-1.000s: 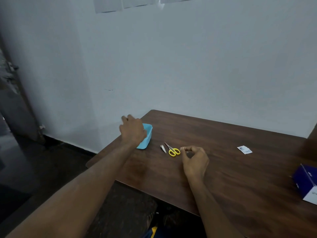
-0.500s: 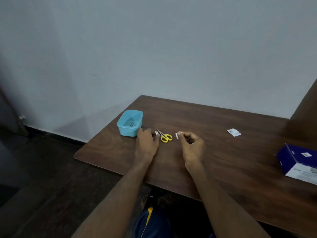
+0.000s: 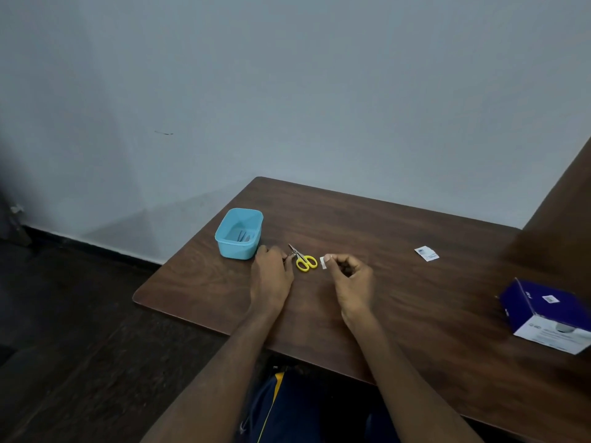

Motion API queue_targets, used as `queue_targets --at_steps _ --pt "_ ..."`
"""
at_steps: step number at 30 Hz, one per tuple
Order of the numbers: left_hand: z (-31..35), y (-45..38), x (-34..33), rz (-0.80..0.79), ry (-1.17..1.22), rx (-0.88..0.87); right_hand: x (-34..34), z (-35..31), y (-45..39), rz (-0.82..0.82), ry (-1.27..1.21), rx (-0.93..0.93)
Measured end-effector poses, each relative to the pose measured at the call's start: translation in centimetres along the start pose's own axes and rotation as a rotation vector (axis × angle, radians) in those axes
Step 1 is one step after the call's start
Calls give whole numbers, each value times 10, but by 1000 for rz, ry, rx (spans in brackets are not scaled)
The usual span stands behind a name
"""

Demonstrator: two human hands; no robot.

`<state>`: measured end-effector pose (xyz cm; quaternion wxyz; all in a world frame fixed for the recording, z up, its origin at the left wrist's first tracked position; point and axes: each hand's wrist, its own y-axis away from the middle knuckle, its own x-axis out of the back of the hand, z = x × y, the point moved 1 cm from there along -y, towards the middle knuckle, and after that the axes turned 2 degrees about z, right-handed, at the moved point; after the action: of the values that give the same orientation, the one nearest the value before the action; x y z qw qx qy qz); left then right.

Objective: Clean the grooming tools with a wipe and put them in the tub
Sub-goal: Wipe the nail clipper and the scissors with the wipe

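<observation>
Fingers of the left hand (image 3: 271, 276) pinch the nail clipper (image 3: 288, 256) beside the tub (image 3: 239, 233); right-hand fingers (image 3: 334, 259) clamp the wipe (image 3: 323, 262). Small and smooth, the clipper could slip from that light grip during wiping.

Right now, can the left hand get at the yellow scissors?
Probably yes. The left hand lies on the table just left of the scissors, fingertips near the blades, nothing between them. It seems to be on the nail clipper already.

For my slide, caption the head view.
Left hand picks up nail clipper beside scissors; right hand pinches wipe.
</observation>
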<state>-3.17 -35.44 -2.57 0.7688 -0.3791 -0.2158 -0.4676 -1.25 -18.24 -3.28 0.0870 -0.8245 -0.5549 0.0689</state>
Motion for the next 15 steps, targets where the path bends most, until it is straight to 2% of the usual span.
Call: queue_targets --at_steps 10,15 --pt "-3 1 0 19 80 -50 -1 0 1 32 -14 9" --pt "-5 -2 -1 -5 215 -163 -1 -3 3 73 -75 15"
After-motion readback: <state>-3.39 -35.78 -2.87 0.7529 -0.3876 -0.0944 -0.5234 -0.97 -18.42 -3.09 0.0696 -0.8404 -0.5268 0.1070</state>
